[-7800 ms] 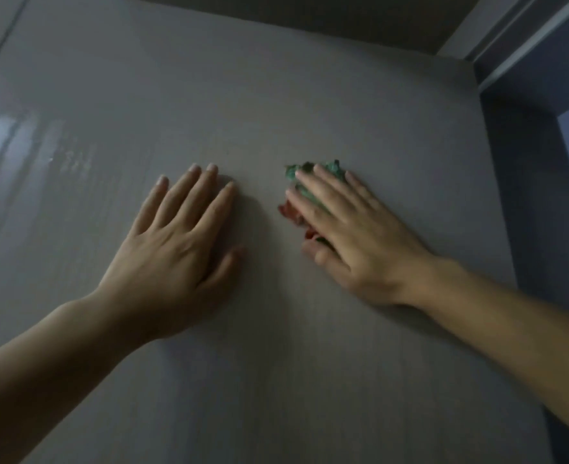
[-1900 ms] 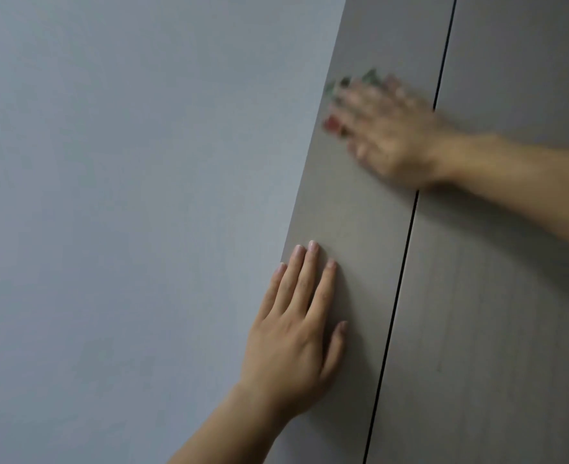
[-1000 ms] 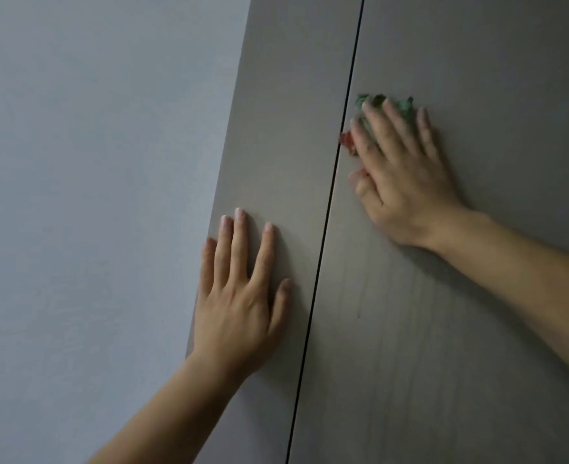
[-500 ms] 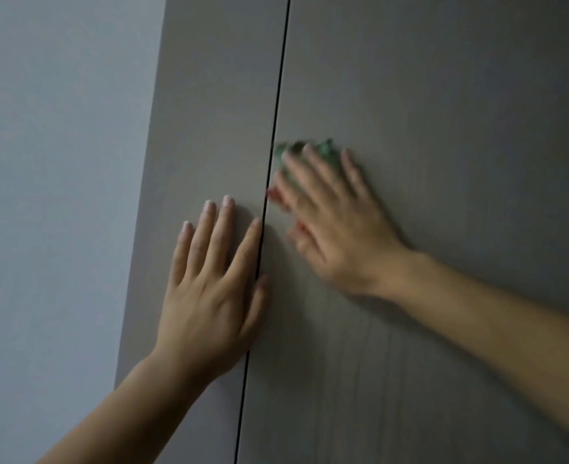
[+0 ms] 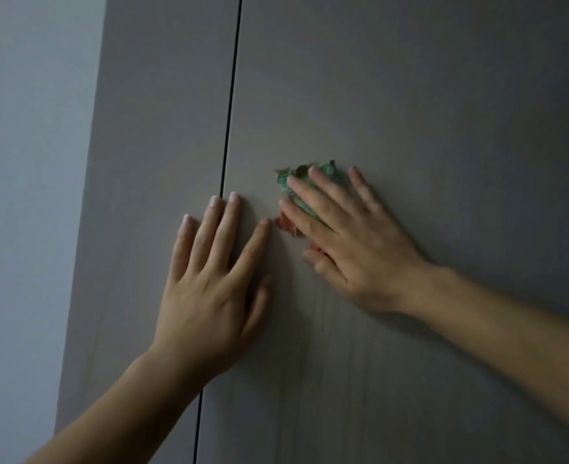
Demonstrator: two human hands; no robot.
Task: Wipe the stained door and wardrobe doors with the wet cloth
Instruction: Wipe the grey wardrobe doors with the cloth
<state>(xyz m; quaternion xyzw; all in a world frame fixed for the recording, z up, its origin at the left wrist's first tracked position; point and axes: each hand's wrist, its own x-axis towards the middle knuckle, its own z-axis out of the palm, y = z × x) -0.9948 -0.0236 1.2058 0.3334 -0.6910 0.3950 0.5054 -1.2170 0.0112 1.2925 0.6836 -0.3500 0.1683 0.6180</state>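
Head: cloth [image 5: 329, 170] under R fingers [image 5: 330, 193]

The light is dim and even, with no glare. The wall [image 5: 25, 195] at the left of the frame is the palest area, bluish grey. The wardrobe doors [image 5: 410, 95] darken toward the right edge. Soft shadows lie beside the thumb of the left hand [image 5: 209, 289] and above the right forearm [image 5: 510, 329] at the right. The picture is soft and a little grainy. The edges of the cloth [image 5: 296, 177] and the fingertips are not crisp.
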